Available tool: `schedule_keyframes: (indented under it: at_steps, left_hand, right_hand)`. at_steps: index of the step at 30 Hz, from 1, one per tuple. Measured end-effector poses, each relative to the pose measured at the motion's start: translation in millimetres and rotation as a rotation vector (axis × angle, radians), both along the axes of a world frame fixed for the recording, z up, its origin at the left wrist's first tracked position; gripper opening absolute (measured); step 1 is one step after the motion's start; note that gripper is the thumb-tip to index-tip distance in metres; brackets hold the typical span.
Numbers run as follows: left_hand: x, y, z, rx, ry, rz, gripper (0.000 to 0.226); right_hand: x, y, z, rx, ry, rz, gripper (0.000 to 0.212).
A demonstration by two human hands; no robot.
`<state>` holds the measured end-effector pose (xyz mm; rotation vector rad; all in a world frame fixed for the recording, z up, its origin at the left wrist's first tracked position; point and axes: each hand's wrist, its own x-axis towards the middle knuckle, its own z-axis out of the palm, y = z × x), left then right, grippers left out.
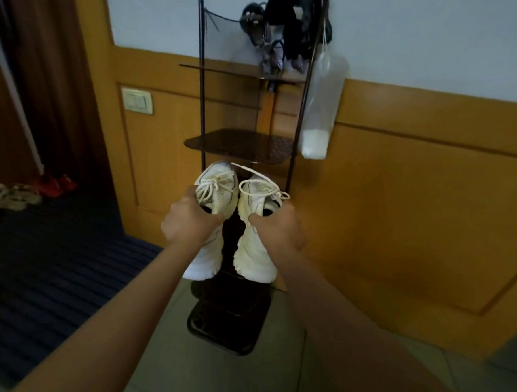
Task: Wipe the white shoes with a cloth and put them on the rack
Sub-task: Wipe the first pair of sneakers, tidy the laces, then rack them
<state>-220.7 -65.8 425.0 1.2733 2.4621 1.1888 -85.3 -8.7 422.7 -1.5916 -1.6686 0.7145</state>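
We hold a white shoe in each of our hands. Our left hand (190, 219) grips the left shoe (214, 187) at its collar, and our right hand (279, 227) grips the right shoe (254, 255) the same way, fingers curled into the opening. The shoes sit side by side, nearly touching, toes toward the rack (239, 144) and just below its middle shelf (we cannot tell whether they rest on a lower shelf). Dark shoes (278, 32) crowd the top tier, and a bag (318, 109) hangs from the rack's right post. Sandals (11, 198) lie on the carpet (37, 274) far left.
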Motion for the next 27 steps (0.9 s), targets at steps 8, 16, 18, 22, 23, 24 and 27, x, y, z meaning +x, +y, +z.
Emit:
schedule_keyframes:
  at_steps: [8, 16, 18, 22, 23, 24, 27]
  left_hand:
    - [-20.6, 63.2, -5.1, -0.064, -0.047, -0.020, 0.062]
    - [-32.7, 80.7, 10.2, -0.209, -0.077, -0.033, 0.068]
    - [-33.5, 81.8, 6.3, -0.181, -0.084, -0.060, 0.073]
    - [-39.7, 78.1, 2.7, -0.011, -0.250, -0.188, 0.089]
    - [-39.9, 71.4, 2.7, 0.032, -0.311, -0.211, 0.095]
    - [-39.8, 62.4, 0.4, 0.074, -0.366, -0.230, 0.098]
    - [-32.6, 28.5, -23.3, 0.148, -0.284, -0.267, 0.106]
  right_hand:
    - [-21.7, 50.8, 10.9, 0.048, -0.133, -0.006, 0.052]
    - [-14.9, 49.4, -14.1, 0.076, 0.152, 0.260, 0.122]
    - [-8.3, 48.7, -29.3, 0.127, 0.201, 0.271, 0.109]
    - [-11.3, 48.5, -38.2, 0.187, 0.279, 0.281, 0.098]
    - [-13.2, 48.9, -38.0, 0.193, 0.293, 0.280, 0.098]
    - [-14.0, 50.2, -37.2, 0.202, 0.304, 0.283, 0.098]
    - [-11.5, 52.0, -36.6, 0.198, 0.294, 0.291, 0.093]
